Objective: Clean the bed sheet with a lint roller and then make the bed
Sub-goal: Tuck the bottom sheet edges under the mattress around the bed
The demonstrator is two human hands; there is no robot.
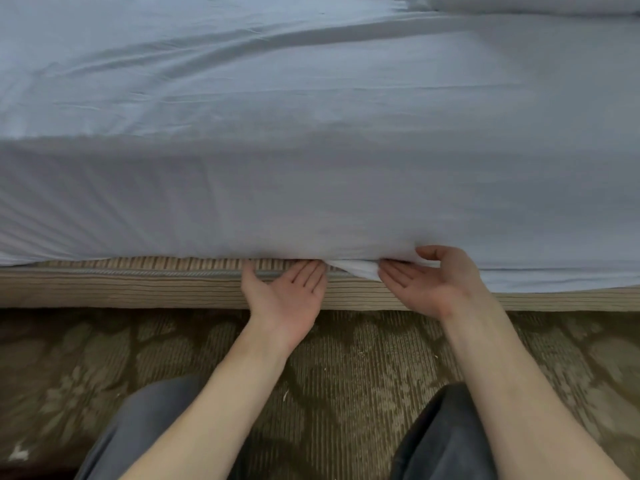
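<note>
A pale blue bed sheet [311, 133] covers the mattress and hangs down its near side. My left hand [287, 292] is palm up at the mattress's bottom edge, its straight fingertips pushed under the sheet's hem. My right hand [429, 282] is also palm up just to the right, with straight fingers under a loose white fold of sheet [356, 268] and the thumb resting on top of the fabric. No lint roller is in view.
A beige ribbed bed base [138, 289] runs under the mattress. A brown patterned carpet [363, 375] covers the floor in front. My knees in dark trousers [145, 420] are at the bottom. A white pillow edge [536, 3] shows at the top right.
</note>
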